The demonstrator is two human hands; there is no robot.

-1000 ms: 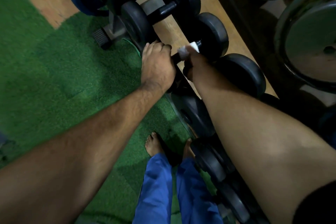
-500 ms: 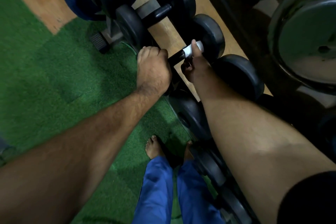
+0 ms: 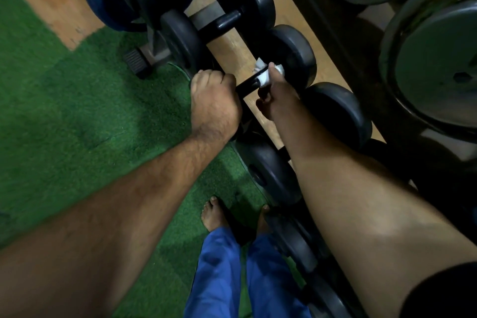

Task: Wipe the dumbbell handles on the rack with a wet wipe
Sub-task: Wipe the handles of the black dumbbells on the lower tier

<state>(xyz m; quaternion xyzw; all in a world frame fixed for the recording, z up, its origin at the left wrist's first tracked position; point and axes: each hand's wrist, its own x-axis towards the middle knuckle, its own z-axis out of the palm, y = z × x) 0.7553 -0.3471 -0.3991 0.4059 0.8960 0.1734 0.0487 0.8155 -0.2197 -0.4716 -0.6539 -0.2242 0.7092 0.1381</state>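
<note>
Fingers of the left hand curled over the near dumbbell head; at its two o'clock the right hand pinched a white wet wipe round the black handle. No lettering was readable.

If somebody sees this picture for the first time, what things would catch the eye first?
Two bare forearms reach from the bottom edge to a black dumbbell handle at centre. The right hand presses a white wet wipe round the handle, and the left hand grips its near end. Bright green turf fills the left side.
</note>
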